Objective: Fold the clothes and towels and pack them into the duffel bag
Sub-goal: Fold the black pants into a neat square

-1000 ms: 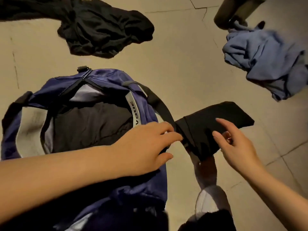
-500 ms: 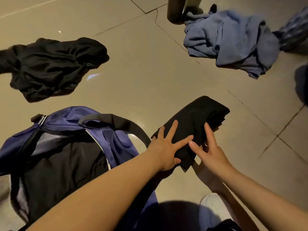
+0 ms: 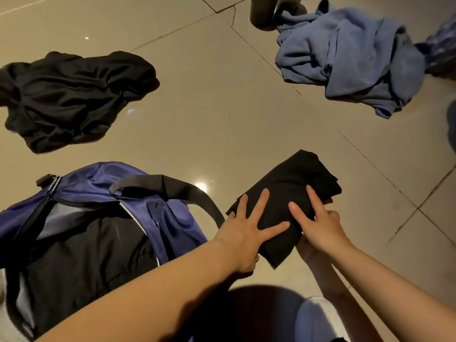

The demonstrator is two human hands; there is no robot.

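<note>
A folded black garment (image 3: 293, 186) lies on the tiled floor just right of the open blue duffel bag (image 3: 98, 174). My left hand (image 3: 249, 230) rests flat on the garment's near left part with its fingers spread. My right hand (image 3: 318, 223) lies on its near right edge, two fingers stretched on top and the others curled at the edge. The bag's black lining shows through its open top, and its grey strap (image 3: 172, 186) arches toward the garment. A crumpled black garment (image 3: 74, 99) lies at the far left, a crumpled light-blue cloth (image 3: 345, 58) at the far right.
A dark round post (image 3: 266, 11) stands at the top, touching the blue cloth. A patterned dark fabric (image 3: 441, 50) shows at the right edge. My white shoe (image 3: 318, 317) is at the bottom. Bare glossy tiles lie between the piles.
The view has swung away from the bag toward the floor. Both hands came down onto the folded black garment, and my right fingers have curled at its edge.
</note>
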